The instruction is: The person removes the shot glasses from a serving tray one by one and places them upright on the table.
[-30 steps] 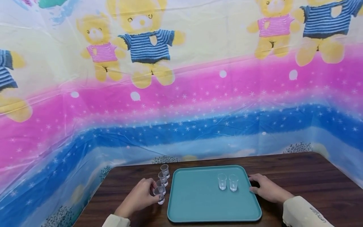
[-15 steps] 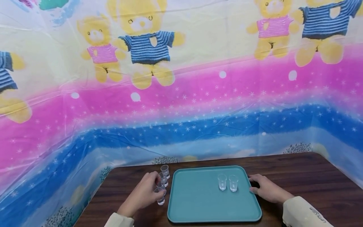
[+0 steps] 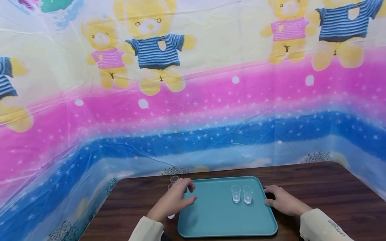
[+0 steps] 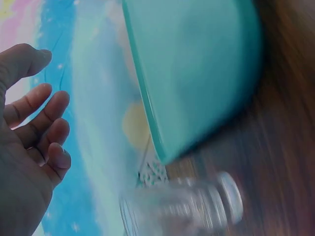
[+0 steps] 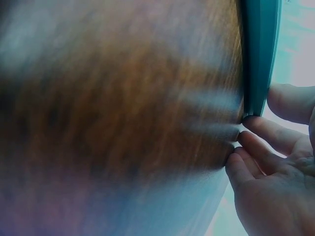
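My left hand (image 3: 175, 197) hovers over the left edge of the teal tray (image 3: 217, 221), fingers bent loosely and thumb apart, holding nothing. Behind and beneath it stands a row of small clear shot glasses (image 3: 174, 179) on the table, mostly hidden by the hand. In the left wrist view one shot glass (image 4: 172, 209) shows large beside the tray's corner, below the hand (image 4: 29, 132). Two more shot glasses (image 3: 248, 195) stand upright side by side on the tray's right part. My right hand (image 3: 283, 199) rests at the tray's right edge, thumb and fingertips touching its side.
The dark wooden table (image 3: 325, 194) extends to both sides of the tray. A curtain (image 3: 193, 83) printed with bears hangs directly behind the table's far edge and along its sides.
My left hand has left the row of shot glasses, moving right to above the tray's left edge, its fingers now parted from the glasses. The right hand has stayed at the tray.
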The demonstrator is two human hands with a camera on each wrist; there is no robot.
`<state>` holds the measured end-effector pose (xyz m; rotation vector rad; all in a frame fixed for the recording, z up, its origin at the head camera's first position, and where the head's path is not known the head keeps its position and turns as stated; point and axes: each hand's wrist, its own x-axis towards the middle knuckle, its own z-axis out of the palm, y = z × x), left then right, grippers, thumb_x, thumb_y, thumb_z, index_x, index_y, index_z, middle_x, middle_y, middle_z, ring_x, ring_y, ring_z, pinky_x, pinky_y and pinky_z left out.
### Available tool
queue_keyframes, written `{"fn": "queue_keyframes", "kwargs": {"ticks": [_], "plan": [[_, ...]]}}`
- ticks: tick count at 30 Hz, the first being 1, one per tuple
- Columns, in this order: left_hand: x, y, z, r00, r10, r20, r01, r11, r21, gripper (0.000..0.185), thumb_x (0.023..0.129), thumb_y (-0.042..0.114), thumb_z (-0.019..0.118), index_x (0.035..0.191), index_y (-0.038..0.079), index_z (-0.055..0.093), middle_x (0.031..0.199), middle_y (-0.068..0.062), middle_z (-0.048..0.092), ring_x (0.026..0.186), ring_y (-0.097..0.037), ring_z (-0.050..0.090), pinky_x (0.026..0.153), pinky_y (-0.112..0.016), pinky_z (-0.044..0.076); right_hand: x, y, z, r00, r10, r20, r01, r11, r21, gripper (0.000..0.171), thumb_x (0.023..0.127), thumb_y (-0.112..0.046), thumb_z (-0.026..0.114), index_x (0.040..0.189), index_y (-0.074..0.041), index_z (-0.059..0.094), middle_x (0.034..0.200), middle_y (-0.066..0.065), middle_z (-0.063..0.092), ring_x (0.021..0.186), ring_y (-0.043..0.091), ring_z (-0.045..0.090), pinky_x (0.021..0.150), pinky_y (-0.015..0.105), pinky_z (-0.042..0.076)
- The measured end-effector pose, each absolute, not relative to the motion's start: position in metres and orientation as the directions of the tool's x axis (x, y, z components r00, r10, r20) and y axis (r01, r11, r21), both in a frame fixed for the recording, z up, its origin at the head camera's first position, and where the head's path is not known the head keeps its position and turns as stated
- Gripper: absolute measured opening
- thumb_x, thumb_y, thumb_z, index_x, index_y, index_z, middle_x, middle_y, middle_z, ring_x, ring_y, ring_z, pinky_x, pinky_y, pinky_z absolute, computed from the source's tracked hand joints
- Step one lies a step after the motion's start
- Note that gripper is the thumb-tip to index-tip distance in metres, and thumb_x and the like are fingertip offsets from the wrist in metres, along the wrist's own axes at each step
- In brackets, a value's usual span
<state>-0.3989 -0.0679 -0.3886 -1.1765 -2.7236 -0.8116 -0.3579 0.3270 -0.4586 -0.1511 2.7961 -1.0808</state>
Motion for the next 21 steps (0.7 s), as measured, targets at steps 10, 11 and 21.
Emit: {"fn": "queue_keyframes", "kwargs": {"ticks": [10, 11, 21], "plan": [[-0.400, -0.034, -0.394, -0.678, 0.694, 0.242, 0.708, 0.530, 0.466, 0.019, 0.088, 0.020, 0.069, 0.104, 0.019, 0.059, 0.097, 0.004, 0.057, 0.083, -0.009, 0.049, 0.076, -0.030, 0.044, -0.359, 0.327, -0.457, -0.984, -0.151, -0.095, -0.046, 0.730, -0.681, 0.045, 0.090, -0.019, 0.065, 0.127, 0.003, 0.053, 0.136, 0.025, 0.041, 0.126, 0.047, 0.033, 0.093, 0.059, 0.034], [-0.400, -0.031, -0.394, -0.679, 0.695, 0.237, 0.707, 0.531, 0.467, 0.021, 0.088, 0.020, 0.069, 0.106, 0.018, 0.060, 0.098, 0.005, 0.058, 0.083, -0.007, 0.049, 0.076, -0.030, 0.044, -0.359, 0.327, -0.456, -0.984, -0.149, -0.095, -0.045, 0.732, -0.680, 0.045, 0.090, -0.019, 0.065, 0.127, 0.003, 0.053, 0.136, 0.025, 0.041, 0.126, 0.047, 0.033, 0.094, 0.059, 0.034], [-0.407, 0.016, -0.387, -0.705, 0.692, 0.155, 0.678, 0.594, 0.434, 0.038, 0.086, 0.028, 0.072, 0.120, 0.017, 0.060, 0.100, 0.005, 0.058, 0.087, -0.008, 0.051, 0.070, -0.026, 0.046, -0.360, 0.327, -0.457, -0.984, -0.138, -0.108, -0.029, 0.735, -0.677, 0.043, 0.090, -0.018, 0.065, 0.126, 0.003, 0.054, 0.136, 0.025, 0.041, 0.126, 0.047, 0.032, 0.094, 0.060, 0.033]]}}
